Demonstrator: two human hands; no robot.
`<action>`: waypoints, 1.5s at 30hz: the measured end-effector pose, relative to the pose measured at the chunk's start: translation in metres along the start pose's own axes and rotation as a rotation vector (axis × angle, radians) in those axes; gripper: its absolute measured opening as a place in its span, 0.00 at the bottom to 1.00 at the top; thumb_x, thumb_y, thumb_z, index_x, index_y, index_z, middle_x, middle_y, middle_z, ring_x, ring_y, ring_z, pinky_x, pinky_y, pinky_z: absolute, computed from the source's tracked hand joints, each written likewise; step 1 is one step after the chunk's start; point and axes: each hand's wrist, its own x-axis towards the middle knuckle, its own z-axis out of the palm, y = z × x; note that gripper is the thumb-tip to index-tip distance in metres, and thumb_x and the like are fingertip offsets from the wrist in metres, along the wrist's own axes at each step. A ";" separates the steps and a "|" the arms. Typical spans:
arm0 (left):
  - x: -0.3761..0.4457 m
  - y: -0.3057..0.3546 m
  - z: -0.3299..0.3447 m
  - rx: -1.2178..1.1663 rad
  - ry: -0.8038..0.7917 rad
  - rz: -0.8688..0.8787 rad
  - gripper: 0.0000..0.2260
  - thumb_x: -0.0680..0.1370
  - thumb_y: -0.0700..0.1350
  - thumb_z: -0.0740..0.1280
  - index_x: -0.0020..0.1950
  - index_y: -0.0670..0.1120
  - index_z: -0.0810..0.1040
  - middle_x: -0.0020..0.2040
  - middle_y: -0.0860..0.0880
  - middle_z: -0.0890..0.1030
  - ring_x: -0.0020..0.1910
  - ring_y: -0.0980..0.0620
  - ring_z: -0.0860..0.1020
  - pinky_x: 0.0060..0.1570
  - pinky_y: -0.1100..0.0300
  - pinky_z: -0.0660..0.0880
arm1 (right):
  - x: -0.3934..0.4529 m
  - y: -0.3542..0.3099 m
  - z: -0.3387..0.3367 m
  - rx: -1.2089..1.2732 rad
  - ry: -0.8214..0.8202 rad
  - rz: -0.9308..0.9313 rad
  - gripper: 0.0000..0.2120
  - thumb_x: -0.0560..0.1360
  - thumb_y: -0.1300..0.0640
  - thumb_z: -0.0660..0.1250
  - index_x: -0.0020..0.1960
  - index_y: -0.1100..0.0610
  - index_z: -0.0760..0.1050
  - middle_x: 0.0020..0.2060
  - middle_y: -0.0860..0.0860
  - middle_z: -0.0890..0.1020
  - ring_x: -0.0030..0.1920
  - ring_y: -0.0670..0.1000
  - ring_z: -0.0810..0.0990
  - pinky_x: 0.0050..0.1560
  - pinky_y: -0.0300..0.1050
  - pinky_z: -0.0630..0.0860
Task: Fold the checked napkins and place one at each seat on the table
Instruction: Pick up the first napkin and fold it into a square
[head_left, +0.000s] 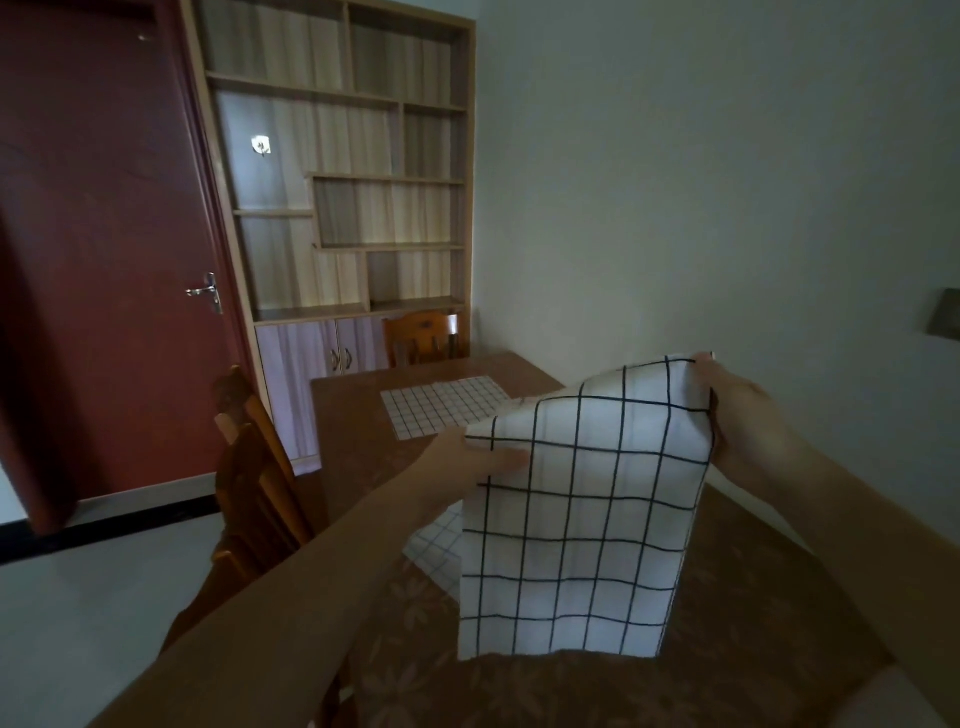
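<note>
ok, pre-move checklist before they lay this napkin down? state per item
1. Left hand grips the held napkin at its top corner: ok.
2. Right hand pinches the other top corner: ok.
3. Napkin hangs flat, untwisted: ok.
4. Napkin already folded: cannot tell.
5. Far seat by the chair has its placed napkin: ok.
6. Bare table below for landing: ok; another checked cloth lies left.

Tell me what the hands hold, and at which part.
Both hands grip one checked napkin by its upper edge: left hand at the left corner, right hand at the right corner.
</note>
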 end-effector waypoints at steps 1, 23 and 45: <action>0.001 -0.001 0.000 -0.036 0.030 0.004 0.06 0.74 0.42 0.72 0.50 0.47 0.83 0.48 0.47 0.86 0.50 0.48 0.84 0.50 0.53 0.81 | -0.005 -0.001 -0.001 -0.015 -0.080 0.061 0.19 0.78 0.42 0.62 0.49 0.58 0.80 0.41 0.56 0.84 0.40 0.54 0.83 0.40 0.46 0.78; 0.013 -0.009 -0.009 -0.139 0.158 -0.173 0.04 0.74 0.39 0.72 0.47 0.42 0.83 0.44 0.45 0.86 0.45 0.47 0.85 0.46 0.52 0.82 | -0.012 0.036 -0.019 -0.342 -0.177 0.129 0.07 0.78 0.64 0.64 0.49 0.61 0.81 0.41 0.58 0.85 0.37 0.53 0.85 0.36 0.42 0.78; 0.008 -0.005 -0.011 0.701 0.219 0.203 0.12 0.75 0.44 0.72 0.58 0.49 0.81 0.48 0.54 0.82 0.44 0.56 0.79 0.43 0.68 0.74 | -0.005 0.031 -0.018 -0.917 -0.063 -0.260 0.08 0.74 0.59 0.70 0.49 0.47 0.80 0.41 0.45 0.83 0.41 0.45 0.83 0.33 0.31 0.72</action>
